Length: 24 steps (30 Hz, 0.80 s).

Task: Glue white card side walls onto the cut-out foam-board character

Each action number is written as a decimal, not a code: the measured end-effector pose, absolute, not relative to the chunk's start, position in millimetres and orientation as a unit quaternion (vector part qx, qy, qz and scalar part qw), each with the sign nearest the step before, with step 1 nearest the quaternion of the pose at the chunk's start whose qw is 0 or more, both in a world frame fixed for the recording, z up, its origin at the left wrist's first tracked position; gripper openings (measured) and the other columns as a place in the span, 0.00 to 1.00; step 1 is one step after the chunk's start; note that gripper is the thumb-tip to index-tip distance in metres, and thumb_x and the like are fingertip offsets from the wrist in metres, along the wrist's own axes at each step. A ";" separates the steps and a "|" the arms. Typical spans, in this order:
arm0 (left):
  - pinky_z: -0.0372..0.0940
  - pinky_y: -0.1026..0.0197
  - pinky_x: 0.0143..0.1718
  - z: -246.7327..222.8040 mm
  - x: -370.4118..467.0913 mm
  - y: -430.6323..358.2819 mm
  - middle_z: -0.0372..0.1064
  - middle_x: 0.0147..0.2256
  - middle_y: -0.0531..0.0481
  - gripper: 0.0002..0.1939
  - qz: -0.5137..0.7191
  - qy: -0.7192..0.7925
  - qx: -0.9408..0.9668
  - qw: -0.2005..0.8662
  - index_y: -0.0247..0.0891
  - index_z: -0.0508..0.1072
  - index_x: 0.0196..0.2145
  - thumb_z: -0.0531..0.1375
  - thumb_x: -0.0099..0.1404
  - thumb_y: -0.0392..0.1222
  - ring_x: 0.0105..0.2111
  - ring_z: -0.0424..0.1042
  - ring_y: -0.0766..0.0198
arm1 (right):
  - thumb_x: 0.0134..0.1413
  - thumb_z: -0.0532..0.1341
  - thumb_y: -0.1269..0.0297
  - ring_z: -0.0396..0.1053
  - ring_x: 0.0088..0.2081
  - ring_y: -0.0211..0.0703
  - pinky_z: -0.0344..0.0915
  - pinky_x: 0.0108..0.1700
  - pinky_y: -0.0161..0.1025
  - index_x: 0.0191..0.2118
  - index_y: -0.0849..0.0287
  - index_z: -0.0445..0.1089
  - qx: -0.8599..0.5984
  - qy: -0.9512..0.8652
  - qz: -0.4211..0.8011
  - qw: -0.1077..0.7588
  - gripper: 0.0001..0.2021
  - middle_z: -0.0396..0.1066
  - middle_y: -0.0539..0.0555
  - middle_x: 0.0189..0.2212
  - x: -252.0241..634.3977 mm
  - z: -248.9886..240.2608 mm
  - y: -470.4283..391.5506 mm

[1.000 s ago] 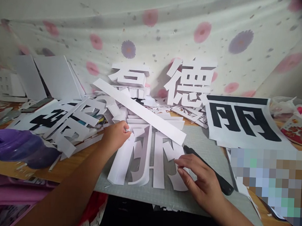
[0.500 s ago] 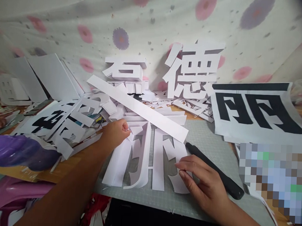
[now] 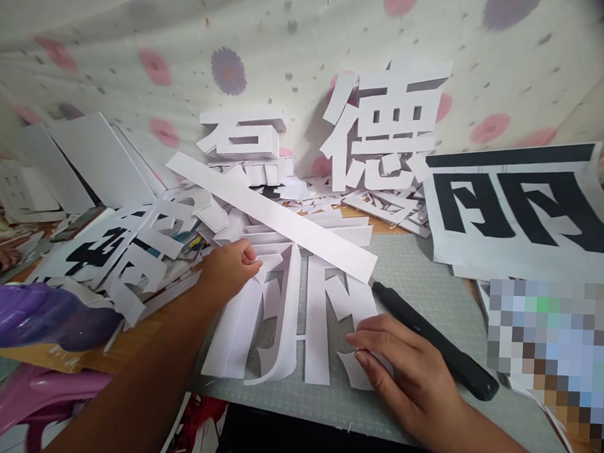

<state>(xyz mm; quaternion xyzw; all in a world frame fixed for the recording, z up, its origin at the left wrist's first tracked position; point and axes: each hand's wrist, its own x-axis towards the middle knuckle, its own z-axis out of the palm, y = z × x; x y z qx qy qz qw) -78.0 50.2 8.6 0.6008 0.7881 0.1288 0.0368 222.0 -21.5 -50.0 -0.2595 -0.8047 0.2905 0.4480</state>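
A white cut-out character (image 3: 318, 334) lies on the green cutting mat (image 3: 405, 258), with thin strips standing along edges of its left half. My left hand (image 3: 233, 267) is closed in a pinch at the upper left of the character, on a white strip (image 3: 267, 268) partly hidden by the fingers. My right hand (image 3: 410, 371) hovers over the lower right part of the character. Its fingers are loosely stretched, thumb and forefinger slightly apart, with nothing visible between them. A black stick-shaped tool (image 3: 437, 342) lies just beyond the right hand. One long white strip (image 3: 277, 215) slants across the character's top.
Finished white raised characters (image 3: 396, 134) stand at the back among scraps. A printed sheet with a black character (image 3: 461, 250) leans at the right. Cut pieces and printed paper (image 3: 88, 250) crowd the left, beside a purple glossy object (image 3: 48, 315). Another person's hand (image 3: 1, 250) shows far left.
The camera view has shifted slightly. My left hand keeps its pinch at the same spot, and my right hand stays nearly in place over the character's lower right.
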 end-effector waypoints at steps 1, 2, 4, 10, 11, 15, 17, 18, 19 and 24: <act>0.56 0.60 0.29 8.4 -77.6 48.6 0.69 0.23 0.55 0.09 0.132 0.786 0.602 0.036 0.41 0.66 0.24 0.59 0.53 0.47 0.27 0.68 0.61 | 0.61 0.55 0.77 0.71 0.39 0.42 0.72 0.37 0.37 0.48 0.53 0.67 -0.258 -0.805 0.291 0.448 0.14 0.69 0.55 0.38 221.9 -49.4 -21.3; 0.56 0.60 0.29 8.4 -77.1 46.8 0.69 0.23 0.54 0.09 0.135 0.785 0.604 0.035 0.41 0.66 0.24 0.58 0.54 0.48 0.27 0.68 0.61 | 0.61 0.55 0.76 0.71 0.39 0.42 0.72 0.37 0.37 0.48 0.53 0.67 -0.256 -0.805 0.291 0.448 0.14 0.70 0.55 0.38 221.8 -48.9 -21.1; 0.57 0.60 0.30 8.3 -76.2 42.8 0.69 0.23 0.54 0.10 0.140 0.780 0.609 0.034 0.41 0.67 0.24 0.57 0.56 0.49 0.27 0.68 0.62 | 0.62 0.55 0.76 0.72 0.38 0.42 0.72 0.37 0.37 0.48 0.54 0.67 -0.254 -0.805 0.292 0.450 0.13 0.70 0.55 0.37 221.7 -48.0 -20.7; 0.60 0.61 0.33 6.6 -77.6 34.7 0.72 0.25 0.54 0.08 0.145 0.767 0.625 0.018 0.40 0.71 0.26 0.57 0.54 0.46 0.28 0.70 0.62 | 0.61 0.54 0.77 0.72 0.38 0.43 0.72 0.36 0.37 0.47 0.55 0.68 -0.251 -0.803 0.295 0.453 0.13 0.70 0.56 0.37 221.0 -46.8 -21.4; 0.60 0.61 0.33 6.1 -78.4 34.4 0.72 0.25 0.54 0.07 0.144 0.764 0.629 0.012 0.40 0.71 0.27 0.57 0.54 0.45 0.28 0.70 0.62 | 0.61 0.54 0.77 0.72 0.38 0.43 0.71 0.36 0.37 0.47 0.55 0.68 -0.250 -0.803 0.297 0.452 0.13 0.70 0.56 0.37 220.9 -46.5 -21.7; 0.59 0.61 0.33 3.8 -80.5 34.8 0.72 0.27 0.52 0.07 0.131 0.746 0.653 -0.014 0.39 0.71 0.27 0.55 0.56 0.43 0.30 0.69 0.62 | 0.61 0.54 0.78 0.71 0.38 0.42 0.70 0.36 0.37 0.47 0.57 0.68 -0.251 -0.802 0.301 0.451 0.13 0.70 0.56 0.37 220.8 -45.8 -22.4; 0.59 0.61 0.34 1.8 -80.8 35.2 0.72 0.28 0.51 0.08 0.120 0.736 0.665 -0.025 0.39 0.71 0.27 0.54 0.57 0.43 0.30 0.68 0.62 | 0.61 0.54 0.78 0.71 0.38 0.41 0.70 0.36 0.37 0.47 0.57 0.67 -0.250 -0.801 0.305 0.451 0.13 0.69 0.55 0.37 220.8 -46.5 -22.0; 0.59 0.61 0.34 0.5 -81.4 35.1 0.72 0.29 0.51 0.09 0.115 0.733 0.670 -0.032 0.38 0.71 0.27 0.54 0.58 0.42 0.30 0.68 0.62 | 0.61 0.54 0.78 0.71 0.38 0.41 0.70 0.36 0.37 0.47 0.57 0.67 -0.249 -0.800 0.307 0.451 0.13 0.69 0.55 0.37 220.5 -47.4 -21.4; 0.59 0.61 0.34 -0.9 -82.6 34.7 0.72 0.29 0.50 0.09 0.110 0.730 0.674 -0.040 0.38 0.71 0.27 0.53 0.59 0.42 0.30 0.68 0.62 | 0.61 0.54 0.78 0.71 0.38 0.41 0.69 0.36 0.37 0.47 0.57 0.67 -0.248 -0.799 0.310 0.451 0.13 0.69 0.55 0.37 219.9 -48.5 -20.8; 0.60 0.59 0.33 -6.3 -93.5 27.9 0.70 0.28 0.50 0.10 0.092 0.714 0.689 -0.082 0.37 0.71 0.25 0.54 0.61 0.40 0.31 0.68 0.61 | 0.59 0.54 0.78 0.70 0.36 0.42 0.69 0.36 0.38 0.46 0.58 0.68 -0.240 -0.798 0.315 0.455 0.13 0.70 0.56 0.36 217.5 -49.5 -22.1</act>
